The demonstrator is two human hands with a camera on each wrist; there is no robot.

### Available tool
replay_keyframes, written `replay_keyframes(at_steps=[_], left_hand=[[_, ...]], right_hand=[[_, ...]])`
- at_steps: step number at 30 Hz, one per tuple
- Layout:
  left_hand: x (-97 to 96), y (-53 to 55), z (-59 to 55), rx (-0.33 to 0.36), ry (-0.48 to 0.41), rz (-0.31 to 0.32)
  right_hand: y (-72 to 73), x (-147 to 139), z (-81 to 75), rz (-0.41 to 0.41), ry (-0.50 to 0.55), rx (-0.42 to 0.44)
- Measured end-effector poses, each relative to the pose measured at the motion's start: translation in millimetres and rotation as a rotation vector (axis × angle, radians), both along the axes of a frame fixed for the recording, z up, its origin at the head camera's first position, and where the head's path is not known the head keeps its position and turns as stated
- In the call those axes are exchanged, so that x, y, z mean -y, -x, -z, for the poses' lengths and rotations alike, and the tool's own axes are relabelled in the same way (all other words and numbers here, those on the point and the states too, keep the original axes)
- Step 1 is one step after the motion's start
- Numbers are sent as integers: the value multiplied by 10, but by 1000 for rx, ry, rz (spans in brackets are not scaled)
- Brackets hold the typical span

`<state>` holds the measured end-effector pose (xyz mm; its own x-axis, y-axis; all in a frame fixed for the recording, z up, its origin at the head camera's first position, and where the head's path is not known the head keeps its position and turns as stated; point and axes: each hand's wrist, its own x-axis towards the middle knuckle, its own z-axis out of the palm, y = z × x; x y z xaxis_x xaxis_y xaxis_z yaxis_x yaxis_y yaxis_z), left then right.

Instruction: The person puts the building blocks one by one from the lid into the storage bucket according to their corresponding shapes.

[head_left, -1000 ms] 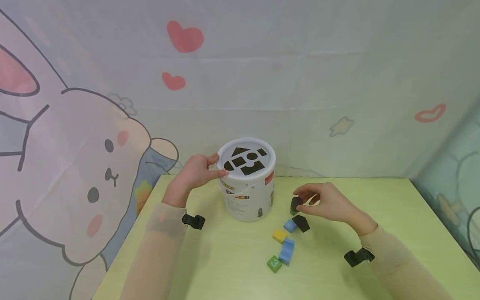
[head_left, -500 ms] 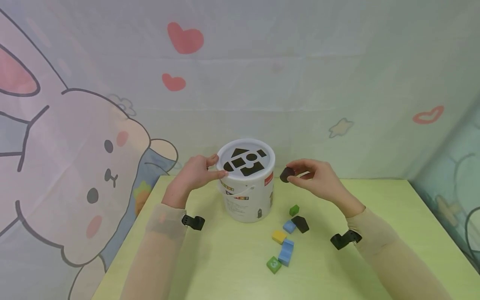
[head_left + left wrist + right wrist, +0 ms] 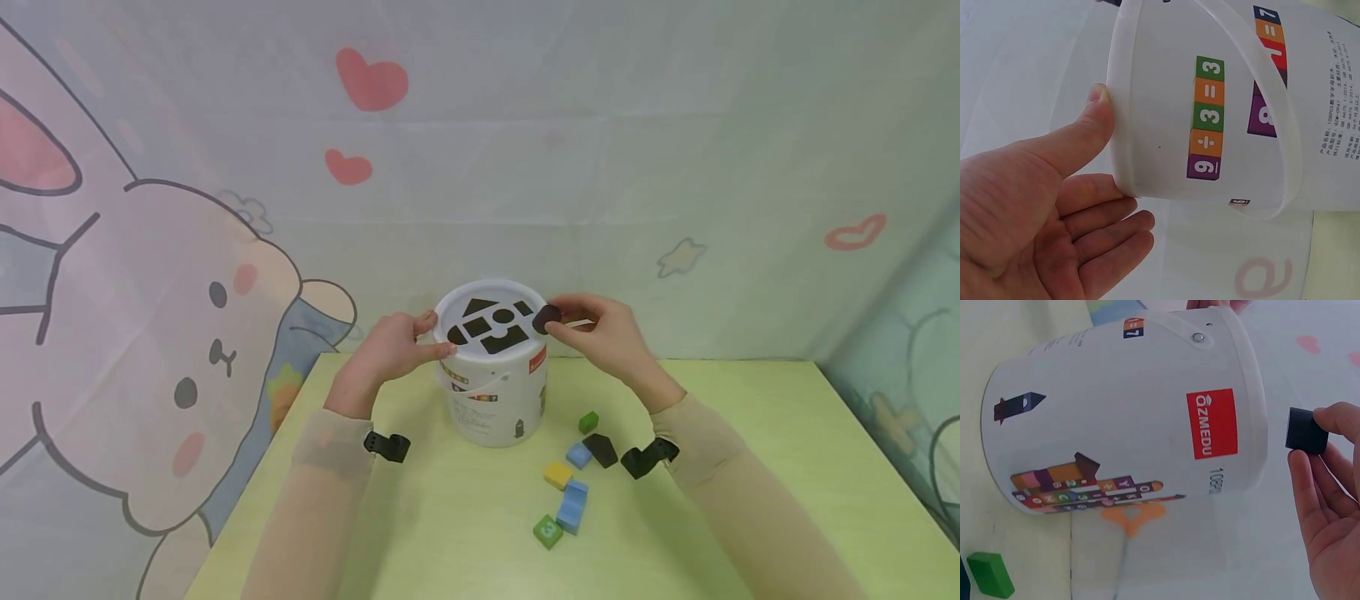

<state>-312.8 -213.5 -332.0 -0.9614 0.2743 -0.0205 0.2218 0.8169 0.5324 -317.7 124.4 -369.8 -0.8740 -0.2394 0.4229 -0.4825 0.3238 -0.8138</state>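
Note:
A white toy-block bucket (image 3: 487, 417) stands upright on the table, its lid (image 3: 459, 309) cut with black-looking shape holes. At the lid's left edge, my left hand (image 3: 392, 345) holds the rim between thumb and index finger; in the left wrist view the other fingers hang free below. My right hand (image 3: 609, 335) pinches a small dark block (image 3: 1307, 430) between thumb and fingertips. In the head view this block overlaps the right side of the lid's rim, while the right wrist view shows a gap between block and rim.
On the light green table (image 3: 442, 533) right of the bucket lie a small green block (image 3: 588, 422), a dark block (image 3: 602, 450), a blue block (image 3: 578, 455), a yellow block (image 3: 558, 476), a longer blue block (image 3: 572, 507) and a green number block (image 3: 548, 532). A printed cloth (image 3: 525, 183) hangs behind.
My right hand has lifted the dark block off the table from beside the small green block and carried it up and left to the lid's right rim. The left hand stays put.

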Motion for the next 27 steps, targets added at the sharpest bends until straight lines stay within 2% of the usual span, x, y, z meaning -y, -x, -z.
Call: replay_keyframes(at_steps=[9, 18, 27], left_hand=[[-5, 0, -10, -1, -4, 0], [-10, 8, 2, -11, 8, 8], [-3, 6, 3, -10, 5, 6]], right_hand=[[62, 233, -77, -14, 48, 14], [145, 388, -96, 19, 38, 11], [245, 569, -96, 69, -45, -21]])
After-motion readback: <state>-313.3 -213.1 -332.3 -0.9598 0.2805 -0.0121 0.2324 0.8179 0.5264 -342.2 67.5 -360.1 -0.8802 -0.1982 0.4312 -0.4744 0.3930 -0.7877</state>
